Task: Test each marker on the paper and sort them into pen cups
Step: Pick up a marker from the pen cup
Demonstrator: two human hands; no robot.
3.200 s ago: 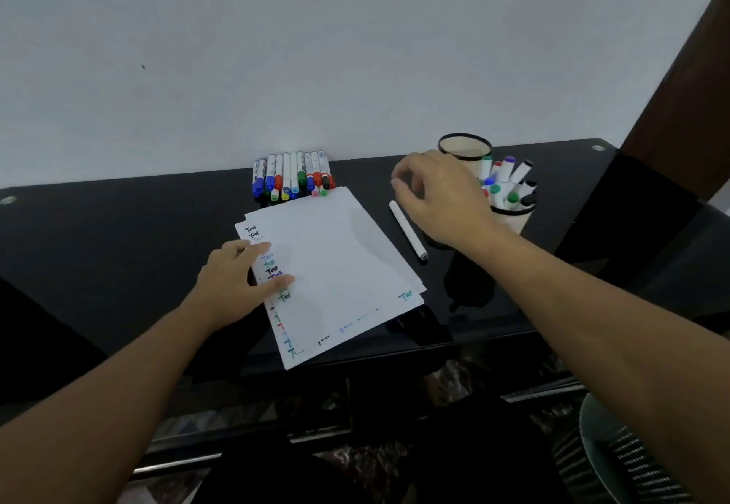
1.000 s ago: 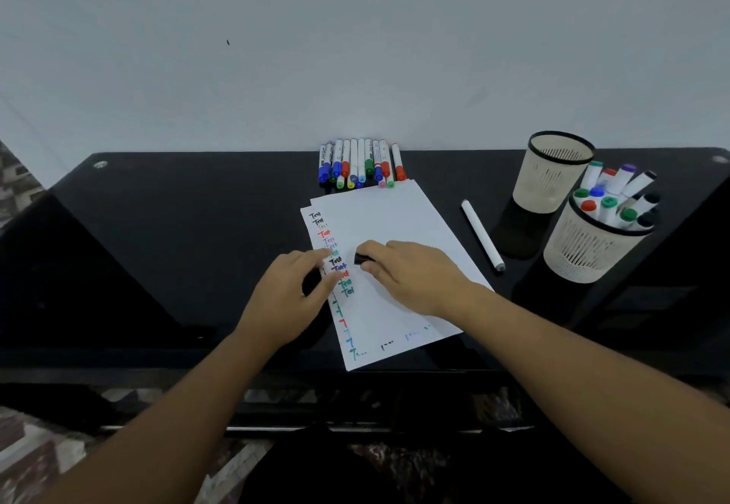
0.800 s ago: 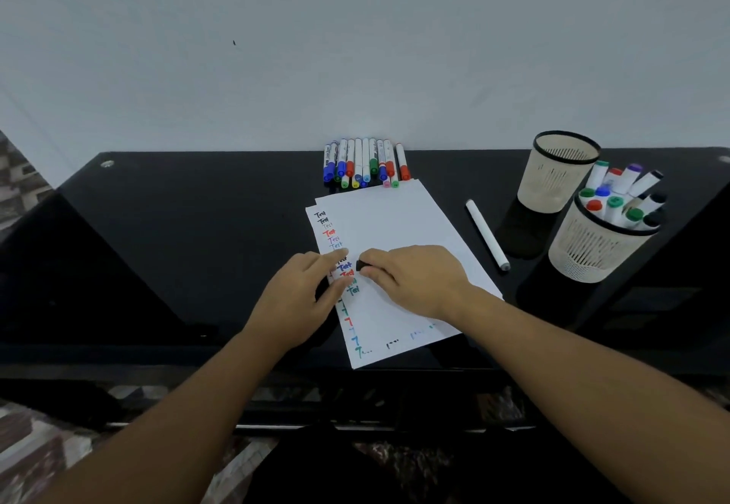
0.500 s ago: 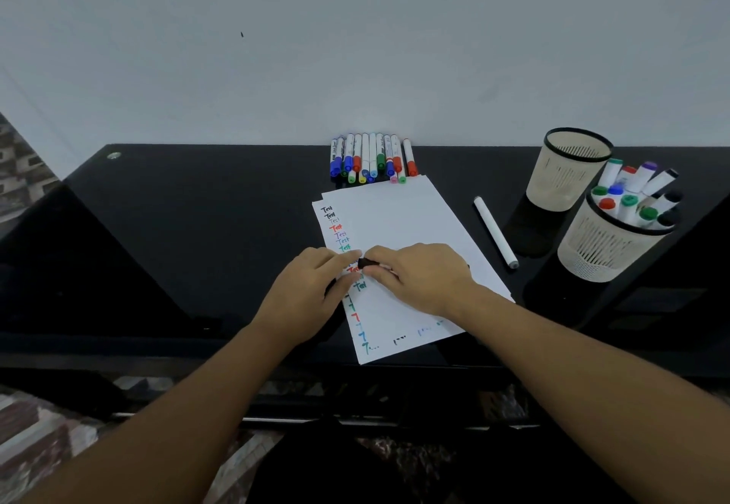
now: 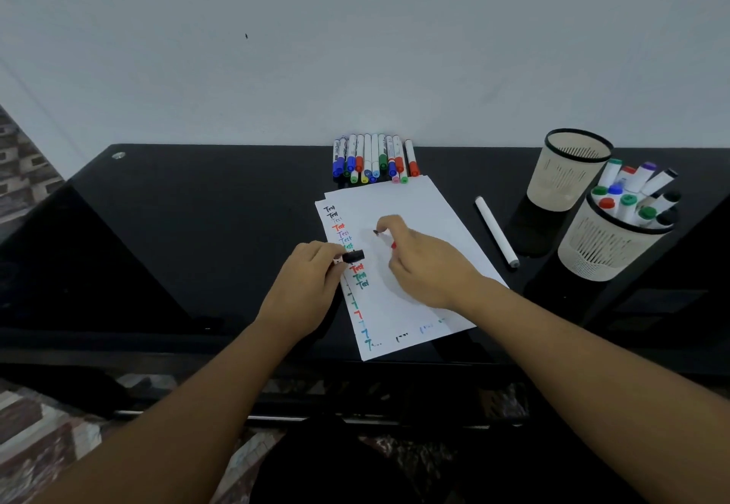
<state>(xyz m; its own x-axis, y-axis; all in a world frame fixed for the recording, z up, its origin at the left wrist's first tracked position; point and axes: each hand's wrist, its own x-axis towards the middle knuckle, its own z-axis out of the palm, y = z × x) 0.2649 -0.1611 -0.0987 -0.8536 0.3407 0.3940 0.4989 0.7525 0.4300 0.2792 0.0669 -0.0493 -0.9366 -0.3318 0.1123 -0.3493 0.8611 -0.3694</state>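
Observation:
White paper sheets (image 5: 418, 207) lie on the black table, with coloured "Test" marks down the left edge. My left hand (image 5: 304, 286) pinches a black marker cap (image 5: 353, 256) at the paper's left edge. My right hand (image 5: 422, 262) grips an uncapped marker (image 5: 376, 232), its dark tip pointing down just over the blank paper; the barrel is mostly hidden in my fingers. A row of several capped markers (image 5: 373, 160) lies behind the paper. Two mesh pen cups stand at the right: the far cup (image 5: 569, 175) looks empty, and the near cup (image 5: 608, 247) holds several markers.
A white marker (image 5: 496, 232) lies loose on the table between the paper and the cups. The glossy black table (image 5: 189, 235) backs onto a pale wall. Its front edge runs just below the paper.
My hands were together on the marker over the paper's left edge; now they have pulled apart. The cap stays in my left hand, and my right hand has carried the marker up and right.

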